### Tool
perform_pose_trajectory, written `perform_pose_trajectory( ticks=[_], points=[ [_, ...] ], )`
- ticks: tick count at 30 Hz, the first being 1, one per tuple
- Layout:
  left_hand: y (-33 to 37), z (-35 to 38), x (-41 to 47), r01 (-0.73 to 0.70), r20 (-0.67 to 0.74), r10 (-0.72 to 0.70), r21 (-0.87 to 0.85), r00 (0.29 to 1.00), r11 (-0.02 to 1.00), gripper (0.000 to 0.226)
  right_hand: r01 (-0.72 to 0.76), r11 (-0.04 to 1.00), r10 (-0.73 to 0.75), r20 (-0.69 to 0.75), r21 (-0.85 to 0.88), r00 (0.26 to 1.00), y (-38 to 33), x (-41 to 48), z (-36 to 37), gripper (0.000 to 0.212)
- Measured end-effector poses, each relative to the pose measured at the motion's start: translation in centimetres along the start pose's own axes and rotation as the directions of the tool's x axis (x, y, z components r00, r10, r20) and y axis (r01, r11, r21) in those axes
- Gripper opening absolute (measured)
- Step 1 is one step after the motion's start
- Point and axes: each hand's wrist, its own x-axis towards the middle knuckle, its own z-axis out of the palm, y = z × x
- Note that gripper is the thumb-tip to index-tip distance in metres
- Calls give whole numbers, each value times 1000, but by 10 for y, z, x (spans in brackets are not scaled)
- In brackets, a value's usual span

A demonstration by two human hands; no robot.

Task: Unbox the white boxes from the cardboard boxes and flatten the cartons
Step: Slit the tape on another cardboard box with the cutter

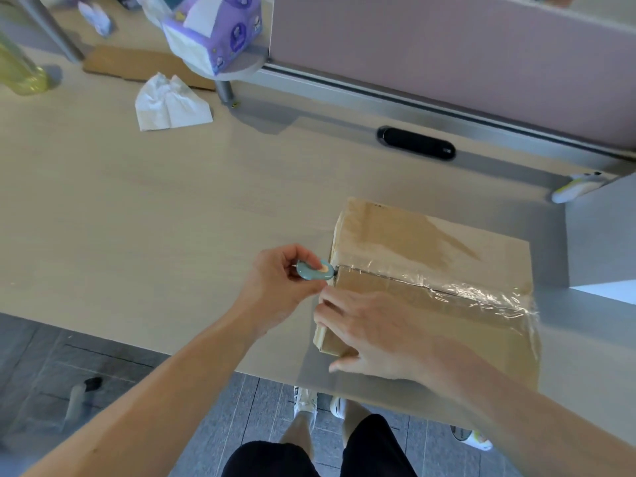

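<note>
Slitting tape [447, 285] on cardboard box [395, 235], sat near table's [172, 201] front-right edge. Teal cutter [315, 270] pinched in left hand [278, 284] at tape's left end; right hand [375, 335] flat, fingers straight, pressing box down. Keep cut shallow, 1 pass, clear of fingers.

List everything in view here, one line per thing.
cardboard box: one, brown, taped shut, near right of desk
clear tape: one strip, along the box's top seam
cutter: one, teal, at the seam's left end
crumpled tissue: one, white, far left of desk
tissue pack: one, purple and white, far edge
flat cardboard: one, brown, far left
bottle: one, yellowish, far left edge
desk: one, pale wood
left grip: one, bare hand, holds the cutter
right grip: one, bare hand, rests on the box's near left corner
</note>
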Motion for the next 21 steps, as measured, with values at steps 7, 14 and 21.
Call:
perform_pose_trajectory(
  ticks=[7,14,21],
  points=[
    [19,-14,-8,-42,-48,63,356,997,933,19,-435,849,493,-154,301,856,2,-85,-28,45],
    [71,25,-13,-272,4,291,371,957,888,12,-496,-114,993,88,861,-76,37,-186,4,61],
    [90,116,-21,-366,209,306,379,929,850,11,-332,-255,965,259,908,-35,50,-191,14,44]
  ],
)
